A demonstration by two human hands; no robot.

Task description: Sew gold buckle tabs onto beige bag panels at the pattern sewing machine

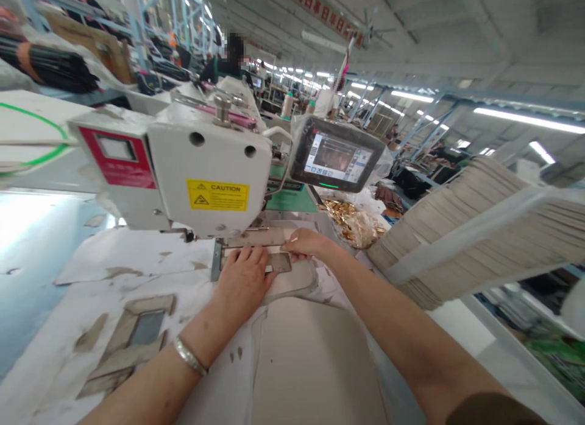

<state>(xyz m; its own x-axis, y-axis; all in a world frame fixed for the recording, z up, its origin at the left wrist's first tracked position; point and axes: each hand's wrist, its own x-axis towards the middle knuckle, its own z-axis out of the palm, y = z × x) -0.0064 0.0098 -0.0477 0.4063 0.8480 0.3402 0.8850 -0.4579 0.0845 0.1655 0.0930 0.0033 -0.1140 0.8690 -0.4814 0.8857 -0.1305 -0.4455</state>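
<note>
"What are you seeing remotely?"

"The white sewing machine [214,163] is looming above a beige panel [297,283]. I'm laying my left hand [244,276] palm-down over that panel, fingers outstretched."

"And the right?"

"My right hand [307,243] is angling inward, fingers curling at a pale strip [275,249]; whether they're gripping, I can't tell."

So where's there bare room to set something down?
The shiny tabletop at far left, beside the white sheets, looks mostly bare. A smaller white patch shows between the right forearm and the beige stack. It's crowded at the sewing machine: left hand, right hand and rounded beige piece together.
</note>
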